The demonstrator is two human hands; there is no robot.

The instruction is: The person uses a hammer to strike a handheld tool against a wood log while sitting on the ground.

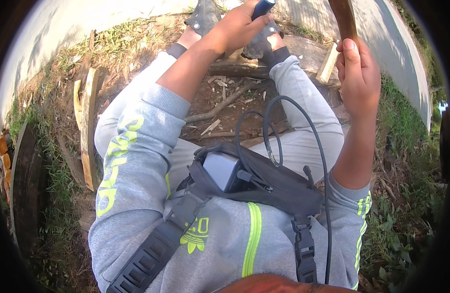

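Observation:
My left hand (pixel 240 27) is closed round a dark blue cylinder with a pale rim (pixel 262 8), above my feet near the top edge. What the cylinder belongs to is hidden by the hand. At the upper right, my right hand (pixel 360 73) grips a smooth, curved brown wooden handle (pixel 344 18), thumb lying along it. The handle's far end runs out of view. Between my shoes, below the left hand, a light piece of wood (pixel 235 55) shows in part.
Wood chips (pixel 224 85) litter the soil between my legs. A log (pixel 308 49) lies beyond my feet, with a split wood piece (pixel 327 63) on it. Long split pieces (pixel 88 127) stand at the left. A black waist bag (pixel 283 188) with a looping cable (pixel 313 124) crosses my lap.

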